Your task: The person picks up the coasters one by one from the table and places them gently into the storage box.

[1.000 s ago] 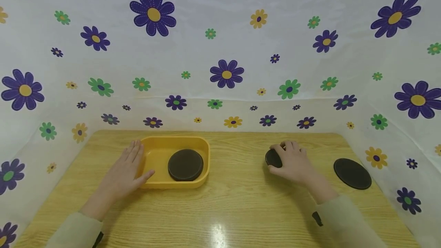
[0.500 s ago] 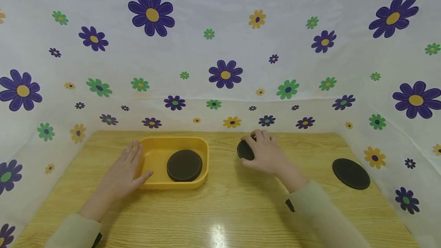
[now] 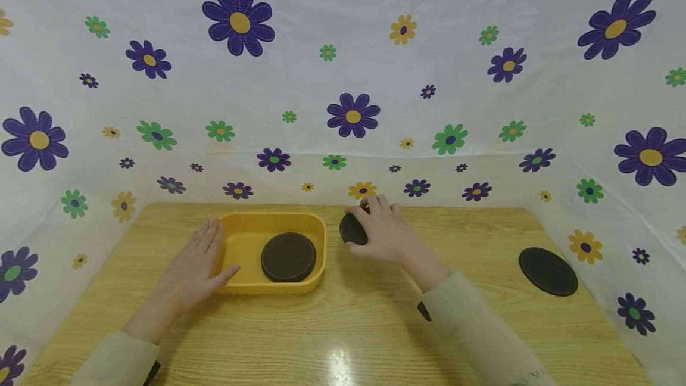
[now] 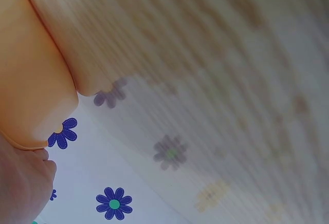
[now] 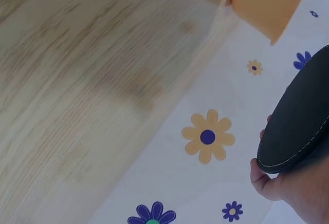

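In the head view, my right hand grips a black round coaster by its edge, tilted and held just right of a yellow plastic tray. The right wrist view shows white stitching round this held coaster and part of the hand beneath it. Another dark coaster lies flat in the tray's right half. My left hand touches the tray's left side with fingers straight and thumb over the near rim. Up close in the left wrist view are the tray wall and part of that hand.
Near the right edge of the wooden table lies one more black coaster. A white cloth with purple, green and yellow flowers hangs behind the table and along both sides.
My right hand has carried its coaster leftward across the table, close to the tray's right side. The left hand, the tray and the other two coasters have stayed in place.
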### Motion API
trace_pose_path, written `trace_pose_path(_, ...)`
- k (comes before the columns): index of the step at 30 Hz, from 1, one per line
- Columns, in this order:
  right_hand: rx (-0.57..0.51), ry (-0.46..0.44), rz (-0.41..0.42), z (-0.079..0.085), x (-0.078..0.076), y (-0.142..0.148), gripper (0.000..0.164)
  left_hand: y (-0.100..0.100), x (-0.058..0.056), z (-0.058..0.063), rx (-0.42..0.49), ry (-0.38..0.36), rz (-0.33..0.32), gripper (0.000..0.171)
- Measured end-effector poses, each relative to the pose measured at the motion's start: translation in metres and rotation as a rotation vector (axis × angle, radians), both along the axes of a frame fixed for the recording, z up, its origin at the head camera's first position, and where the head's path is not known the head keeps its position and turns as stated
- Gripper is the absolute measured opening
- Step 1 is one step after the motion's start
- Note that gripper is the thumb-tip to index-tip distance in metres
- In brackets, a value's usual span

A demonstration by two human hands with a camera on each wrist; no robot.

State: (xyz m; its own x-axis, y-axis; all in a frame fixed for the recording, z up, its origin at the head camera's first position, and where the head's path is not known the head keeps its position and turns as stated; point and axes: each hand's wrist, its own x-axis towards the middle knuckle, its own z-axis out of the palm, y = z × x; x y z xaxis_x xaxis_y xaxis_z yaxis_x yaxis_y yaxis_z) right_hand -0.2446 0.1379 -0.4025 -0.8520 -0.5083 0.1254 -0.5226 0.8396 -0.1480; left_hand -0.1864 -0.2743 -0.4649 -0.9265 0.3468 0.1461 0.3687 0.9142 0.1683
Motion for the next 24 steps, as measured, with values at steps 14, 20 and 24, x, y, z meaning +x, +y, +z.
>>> trace_pose_path(14,0.007,0.022,0.146,-0.011,-0.006,-0.047,0.074,0.001,0.002,0.001,0.004,0.003,0.001,0.095)
trace_pose_path(20,0.021,0.039,0.184,-0.018,-0.005,-0.068,0.072,0.001,0.002,0.001,0.005,0.005,0.001,0.095)
trace_pose_path(24,0.045,0.041,0.215,-0.020,-0.003,-0.086,0.072,0.001,0.002,0.001,0.009,0.002,-0.002,0.095)
